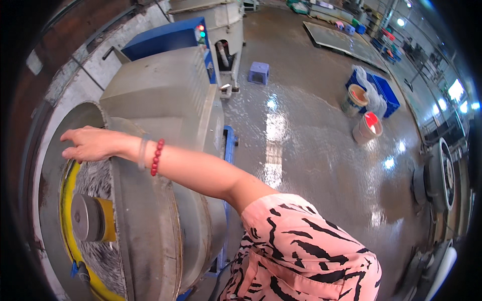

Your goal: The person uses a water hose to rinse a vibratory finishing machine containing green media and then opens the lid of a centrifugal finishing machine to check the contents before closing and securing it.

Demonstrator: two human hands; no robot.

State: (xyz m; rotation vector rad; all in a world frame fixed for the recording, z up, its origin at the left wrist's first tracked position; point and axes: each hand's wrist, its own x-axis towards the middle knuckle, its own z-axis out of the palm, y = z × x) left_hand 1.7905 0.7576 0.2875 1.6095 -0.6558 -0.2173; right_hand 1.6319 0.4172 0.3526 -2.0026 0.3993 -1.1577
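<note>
My right hand (89,144) reaches left across a large grey metal drum-shaped machine (150,220). Its thumb and forefinger are apart, and I see nothing held in it. A red bead bracelet (157,157) and a pale bangle (142,152) circle the wrist. Below the hand is a round tub with a yellow inner rim (66,210). Loose grey material (95,179), streaked and blurred, fills it around a round metal hub (86,217). A dark hose-like piece with a blue end (80,271) lies by the yellow rim. My left hand is out of view.
Behind the drum stands a blue control box (165,37) with lit buttons. A small purple stool (259,73) sits on the wet floor (311,150). Farther right are two buckets, one beige (354,98) and one with red on top (367,128), beside blue crates (384,93). A fan (444,173) stands at right.
</note>
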